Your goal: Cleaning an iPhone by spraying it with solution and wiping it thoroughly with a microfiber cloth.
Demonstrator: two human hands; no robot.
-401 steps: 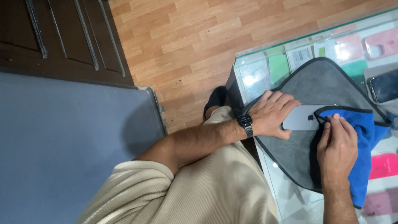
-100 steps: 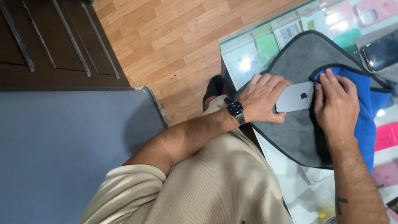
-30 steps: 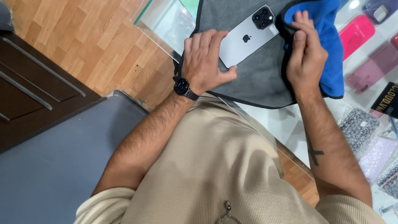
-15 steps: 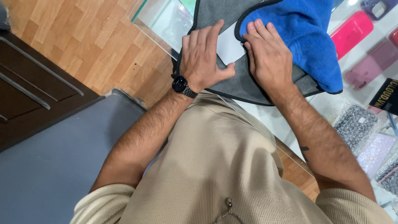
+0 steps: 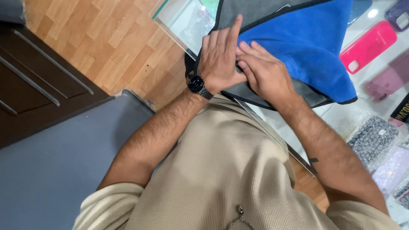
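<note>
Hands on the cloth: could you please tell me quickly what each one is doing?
Left hand: open, flat on the grey cloth.
Right hand: open, flat on the blue cloth.

Single head view, steeply downward, close over glass counter.

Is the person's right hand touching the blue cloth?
Touching: the head view shows the right hand pressed flat on the blue cloth.

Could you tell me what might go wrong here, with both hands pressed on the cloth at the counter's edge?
The grey mat overhangs the glass counter near its corner, so it could slide toward the floor under pressure. The left hand and right hand push down on the blue cloth, loading the glass top.
</note>
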